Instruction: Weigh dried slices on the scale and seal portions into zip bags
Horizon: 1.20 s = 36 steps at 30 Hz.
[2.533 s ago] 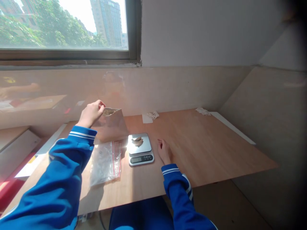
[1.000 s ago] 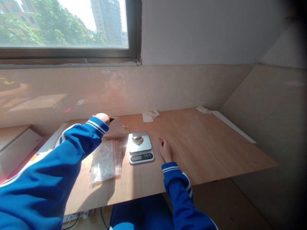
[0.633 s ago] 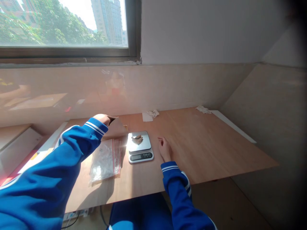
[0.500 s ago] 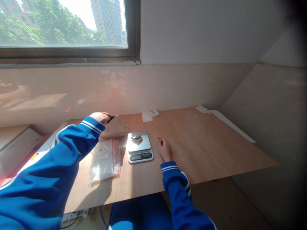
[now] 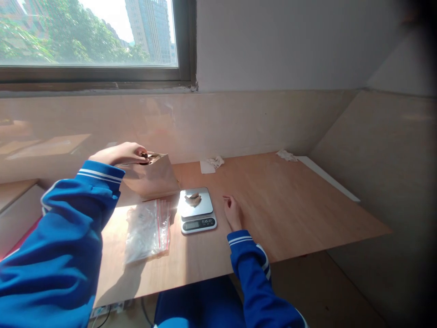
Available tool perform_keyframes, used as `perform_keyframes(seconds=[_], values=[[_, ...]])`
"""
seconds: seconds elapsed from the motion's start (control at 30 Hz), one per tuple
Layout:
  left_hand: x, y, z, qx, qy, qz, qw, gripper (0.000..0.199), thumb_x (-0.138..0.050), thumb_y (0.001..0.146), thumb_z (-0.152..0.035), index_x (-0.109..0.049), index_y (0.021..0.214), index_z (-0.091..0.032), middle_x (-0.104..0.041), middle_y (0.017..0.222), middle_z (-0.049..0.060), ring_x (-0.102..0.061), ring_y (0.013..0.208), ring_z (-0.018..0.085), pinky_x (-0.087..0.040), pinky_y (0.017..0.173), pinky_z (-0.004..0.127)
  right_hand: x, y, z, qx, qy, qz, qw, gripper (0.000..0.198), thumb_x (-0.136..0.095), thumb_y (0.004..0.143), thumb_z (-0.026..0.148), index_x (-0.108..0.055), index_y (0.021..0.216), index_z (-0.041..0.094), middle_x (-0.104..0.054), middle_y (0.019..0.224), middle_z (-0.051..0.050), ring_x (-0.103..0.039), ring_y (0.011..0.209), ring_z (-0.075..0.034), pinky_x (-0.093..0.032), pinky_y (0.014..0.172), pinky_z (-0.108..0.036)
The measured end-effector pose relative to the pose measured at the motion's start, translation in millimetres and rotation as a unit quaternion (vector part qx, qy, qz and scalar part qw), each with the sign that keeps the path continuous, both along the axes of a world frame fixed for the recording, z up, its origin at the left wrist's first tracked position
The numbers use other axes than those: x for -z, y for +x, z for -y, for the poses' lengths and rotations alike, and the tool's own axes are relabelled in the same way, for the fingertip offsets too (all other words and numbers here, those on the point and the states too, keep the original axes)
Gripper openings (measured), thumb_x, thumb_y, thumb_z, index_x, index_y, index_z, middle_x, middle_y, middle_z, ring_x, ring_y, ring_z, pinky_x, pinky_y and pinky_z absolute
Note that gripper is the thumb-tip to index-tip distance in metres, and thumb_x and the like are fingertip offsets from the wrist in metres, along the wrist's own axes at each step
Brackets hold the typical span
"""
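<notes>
My left hand [image 5: 124, 152] is over the mouth of a brown paper bag [image 5: 153, 180], its fingers closed on a small dark brown piece [image 5: 144, 157] that looks like a dried slice. On the silver plate of a digital kitchen scale [image 5: 198, 223] lie several curved brown pieces [image 5: 193, 199] in a small heap. The scale's display is too small to read. To the right of the scale, my right hand [image 5: 232, 213] rests on the table with fingers curled in, and nothing shows in them.
Clear zip bags [image 5: 146, 230] with red seal lines lie left of the scale on the wooden table [image 5: 290, 205]. Crumpled tissue [image 5: 216, 161] on a white sheet and another tissue [image 5: 287, 155] are at the back edge, by the wall. A white box [image 5: 18, 205] stands far left.
My left hand has come up out of the paper bag with the dark brown piece and moved slightly left. My right hand and the pieces on the scale have stayed put.
</notes>
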<state>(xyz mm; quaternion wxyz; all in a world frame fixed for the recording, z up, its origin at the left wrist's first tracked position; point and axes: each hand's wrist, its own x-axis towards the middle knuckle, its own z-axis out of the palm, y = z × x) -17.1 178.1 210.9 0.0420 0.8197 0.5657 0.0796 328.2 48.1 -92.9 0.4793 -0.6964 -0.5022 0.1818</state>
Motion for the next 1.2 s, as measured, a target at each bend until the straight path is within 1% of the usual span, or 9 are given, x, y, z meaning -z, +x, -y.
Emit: perform_keyframes(seconds=[0.1, 0.17, 0.23, 0.33, 0.5, 0.67, 0.77, 0.93, 1.2], values=[[-15.0, 5.9, 9.9, 0.001, 0.056, -0.046, 0.997, 0.045, -0.061, 0.076, -0.049, -0.07, 0.096, -0.01, -0.063, 0.091, 0.007, -0.06, 0.085, 0.017, -0.042, 0.08, 0.026, 0.5, 0.1, -0.3, 0.004, 0.002, 0.002, 1.0, 0.03, -0.039, 0.088, 0.024, -0.063, 0.104, 0.019, -0.069, 0.108, -0.009, -0.064, 0.098, -0.022, -0.05, 0.081, -0.033], [-19.4, 13.4, 22.9, 0.027, 0.167, -0.009, 0.986, 0.053, -0.053, 0.085, -0.048, -0.064, 0.103, 0.001, -0.054, 0.112, 0.013, -0.055, 0.101, 0.019, -0.038, 0.09, 0.032, 1.2, 0.1, -0.6, 0.009, 0.001, 0.007, 1.0, 0.029, -0.039, 0.088, 0.024, -0.064, 0.103, 0.019, -0.07, 0.107, -0.008, -0.064, 0.098, -0.022, -0.05, 0.082, -0.034], [-14.6, 24.3, 39.5, 0.041, 0.213, 0.061, 0.974, 0.056, -0.049, 0.087, -0.051, -0.061, 0.107, 0.001, -0.051, 0.119, 0.014, -0.054, 0.101, 0.017, -0.039, 0.091, 0.032, 1.9, 0.1, -0.7, 0.011, 0.001, 0.009, 1.0, 0.029, -0.039, 0.088, 0.025, -0.064, 0.103, 0.019, -0.07, 0.105, -0.008, -0.064, 0.098, -0.022, -0.05, 0.083, -0.033], [14.0, 45.9, 65.4, 0.041, 0.106, 0.171, 0.979, 0.054, -0.046, 0.086, -0.057, -0.061, 0.106, -0.01, -0.062, 0.099, 0.007, -0.058, 0.081, 0.013, -0.044, 0.075, 0.024, 2.2, 0.5, -0.5, 0.009, 0.002, 0.012, 1.0, 0.03, -0.039, 0.088, 0.025, -0.064, 0.104, 0.019, -0.07, 0.104, -0.009, -0.065, 0.097, -0.022, -0.05, 0.081, -0.033], [100.0, 81.5, 96.3, 0.083, -0.128, 0.179, 0.972, 0.048, -0.051, 0.08, -0.061, -0.062, 0.077, -0.015, -0.062, 0.07, 0.002, -0.055, 0.064, 0.015, -0.039, 0.056, 0.023, 1.2, 0.8, 0.4, 0.005, 0.005, 0.003, 1.0, 0.03, -0.039, 0.088, 0.025, -0.064, 0.104, 0.019, -0.07, 0.105, -0.009, -0.065, 0.097, -0.023, -0.05, 0.082, -0.034], [166.1, 99.5, 105.9, 0.071, -0.168, 0.195, 0.964, 0.04, -0.052, 0.08, -0.056, -0.063, 0.076, -0.018, -0.065, 0.072, 0.004, -0.06, 0.068, 0.019, -0.042, 0.058, 0.026, 1.2, 0.3, 0.7, 0.004, 0.013, -0.001, 1.0, 0.03, -0.038, 0.088, 0.026, -0.063, 0.103, 0.019, -0.069, 0.106, -0.009, -0.064, 0.098, -0.023, -0.051, 0.081, -0.034], [179.7, 103.2, 108.0, 0.041, -0.158, 0.216, 0.963, 0.038, -0.054, 0.081, -0.053, -0.065, 0.091, -0.018, -0.069, 0.083, 0.006, -0.064, 0.074, 0.02, -0.046, 0.064, 0.027, 1.6, 1.2, 0.4, 0.003, 0.016, -0.004, 1.0, 0.03, -0.038, 0.088, 0.026, -0.063, 0.103, 0.019, -0.069, 0.106, -0.009, -0.064, 0.098, -0.023, -0.051, 0.081, -0.034], [181.7, 107.0, 112.9, 0.047, -0.143, 0.199, 0.968, 0.038, -0.051, 0.084, -0.048, -0.064, 0.104, -0.017, -0.07, 0.09, 0.008, -0.066, 0.084, 0.023, -0.048, 0.072, 0.029, -8.0, -3.3, 4.8, -0.013, 0.033, 0.036, 0.999, 0.031, -0.036, 0.09, 0.024, -0.063, 0.104, 0.018, -0.066, 0.105, -0.01, -0.063, 0.095, -0.022, -0.051, 0.08, -0.034], [195.7, 111.3, 120.2, 0.097, -0.112, 0.283, 0.948, 0.045, -0.048, 0.089, -0.04, -0.051, 0.131, -0.025, -0.061, 0.127, 0.008, -0.059, 0.115, 0.024, -0.047, 0.095, 0.036, -28.5, -38.0, 20.4, -0.191, 0.139, 0.208, 0.949, 0.046, -0.05, 0.089, 0.027, -0.05, 0.135, 0.029, -0.052, 0.129, -0.009, -0.053, 0.113, -0.025, -0.045, 0.096, -0.039]])
